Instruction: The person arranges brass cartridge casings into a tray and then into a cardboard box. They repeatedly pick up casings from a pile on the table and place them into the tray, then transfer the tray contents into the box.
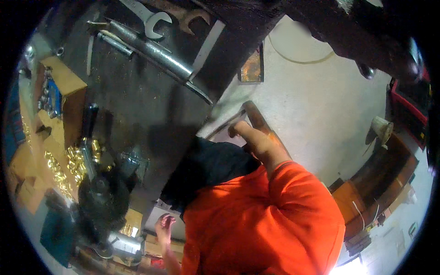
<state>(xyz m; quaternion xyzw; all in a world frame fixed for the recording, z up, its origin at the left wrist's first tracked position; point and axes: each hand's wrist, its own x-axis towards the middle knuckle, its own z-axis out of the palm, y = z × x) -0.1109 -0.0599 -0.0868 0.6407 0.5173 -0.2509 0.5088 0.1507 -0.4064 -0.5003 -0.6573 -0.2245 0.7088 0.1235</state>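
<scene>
My right hand [240, 130] reaches out at mid-view, over a wooden-edged open box or frame [259, 117] on the floor. Its fingers are curled downward, and whatever they may hold is hidden. Down at the lower left is my left hand [165, 223], its palm partly turned up and its fingers loosely bent and apart, with nothing seen in it. It is nearest to the near edge of the dark workbench [151, 107] and a small cardboard box [133, 221]. My orange sleeve and dark trousers fill the lower middle.
On the bench lie a large open-end wrench [153, 23], a rusty wrench [195, 19] and a thick metal cylinder [156, 52]. Shiny brass fittings [75, 162], a cardboard box [66, 87] and a dark vise-like machine [103, 197] stand left. A wooden crate [350, 199] is right.
</scene>
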